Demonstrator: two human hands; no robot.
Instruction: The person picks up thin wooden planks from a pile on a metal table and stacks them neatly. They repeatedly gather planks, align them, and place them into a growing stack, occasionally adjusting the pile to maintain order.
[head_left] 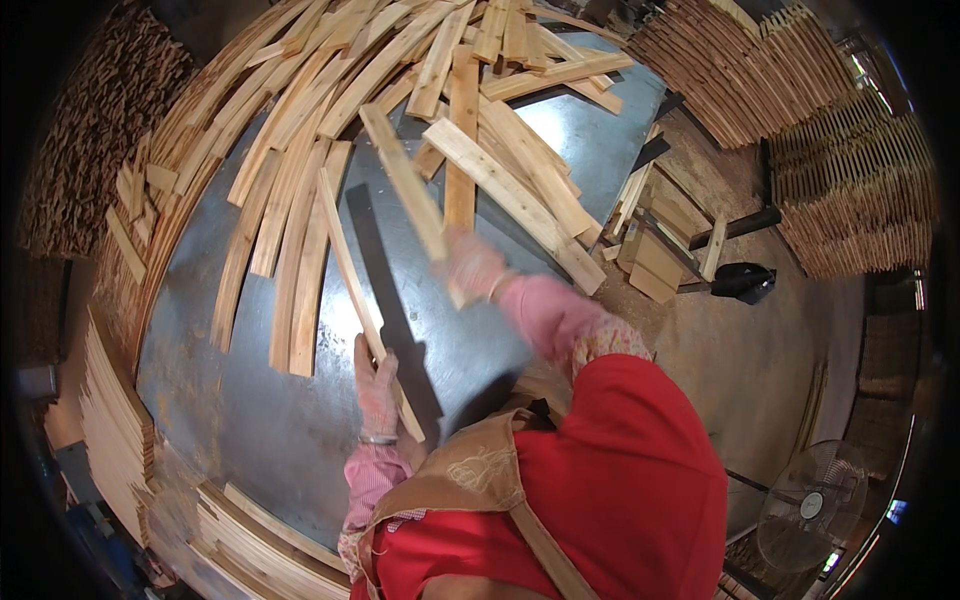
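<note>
My left hand (376, 385), in a pale glove, grips a narrow wooden slat (348, 265) near its lower end. The slat is tilted up off the metal tabletop (260, 420) and throws a long dark shadow. My right hand (470, 268), also gloved and smeared by motion, is closed around a second wooden slat (405, 185), which slants away to the upper left. Just beyond it, a wider board (500, 185) lies across other boards. Several more slats (300, 250) lie side by side to the left of the one in my left hand.
A loose heap of boards (400, 50) covers the table's far side. Stacked slats (115, 430) stand at the left edge, with another stack (265, 545) nearer me. Offcuts (655, 265) sit off the table's right edge. Tall wood stacks (850, 180) and a fan (812, 505) are on the right.
</note>
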